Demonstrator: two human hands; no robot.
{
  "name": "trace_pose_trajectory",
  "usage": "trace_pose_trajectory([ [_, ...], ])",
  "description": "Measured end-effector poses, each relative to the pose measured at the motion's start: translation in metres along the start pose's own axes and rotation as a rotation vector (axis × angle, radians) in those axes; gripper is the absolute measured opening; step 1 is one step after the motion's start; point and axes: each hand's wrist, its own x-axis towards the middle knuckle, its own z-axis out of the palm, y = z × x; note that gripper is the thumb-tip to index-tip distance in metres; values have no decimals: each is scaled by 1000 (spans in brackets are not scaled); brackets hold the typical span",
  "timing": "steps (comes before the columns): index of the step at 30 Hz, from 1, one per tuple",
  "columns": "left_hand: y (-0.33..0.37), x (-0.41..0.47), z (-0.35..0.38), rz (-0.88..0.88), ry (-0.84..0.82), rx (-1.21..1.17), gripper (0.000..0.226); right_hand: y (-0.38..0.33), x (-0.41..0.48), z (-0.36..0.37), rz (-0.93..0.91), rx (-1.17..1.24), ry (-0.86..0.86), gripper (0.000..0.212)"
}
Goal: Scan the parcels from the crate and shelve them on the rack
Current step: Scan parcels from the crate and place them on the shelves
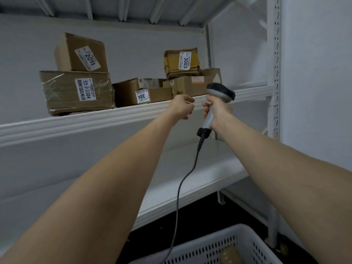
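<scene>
Rack [114,119]: white, shelves and posts alike. Boxes [76,54]: brown card; the lower left one is glossy with clear tape. Parcel 3003 [171,61]: yellow-ochre wrap. Labels [87,59]: white, with black digits and barcodes. Orange patch [198,80] on one box. Scanner [219,96]: light grey handle, black head. Cable [179,187]: dark grey. Crate [219,244]: white, rows of dark slots. Floor [200,212]: black.

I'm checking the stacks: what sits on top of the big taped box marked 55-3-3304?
A smaller cardboard box labelled 2011 rests on the taped box, toward its right side. Anything behind the pair is covered by them.
</scene>
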Motion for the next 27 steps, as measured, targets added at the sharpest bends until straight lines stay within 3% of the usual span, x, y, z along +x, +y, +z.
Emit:
trace_pose_trajectory([
  [11, -64, -117, 68, -248, -252, -75, 37, 92, -66, -95, 319, -92, 45, 21],
  [18, -107, -170, 109, -374, -331, -141, 33, 145, -89, -149, 460, -153, 61, 14],
  [27, -150, -223, 167, -489, -425, -153, 36, 197, -116, -203, 634, -194, 94, 21],
])
